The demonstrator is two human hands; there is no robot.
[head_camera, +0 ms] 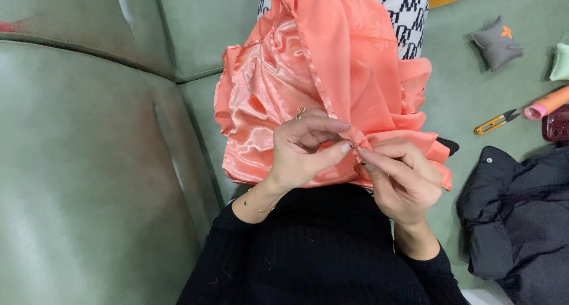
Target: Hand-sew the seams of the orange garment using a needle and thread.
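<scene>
A shiny salmon-orange satin cloth (284, 86) lies bunched over my lap on a green sofa. My left hand (305, 151), with a ring on one finger and a thin bracelet at the wrist, pinches a folded edge of the cloth between thumb and fingers. My right hand (400, 180) pinches the same edge right beside it, fingertips almost touching the left thumb. Whether a needle sits between the fingers cannot be seen. Black ribbed sleeves cover both forearms.
On the green sofa (89, 163) to the right lie a grey pincushion (496, 44), yellow-handled thread snips (495, 122), an orange and pink tube (546, 103), and a dark garment (521, 216). A black-and-white patterned cushion (406, 15) lies behind the cloth.
</scene>
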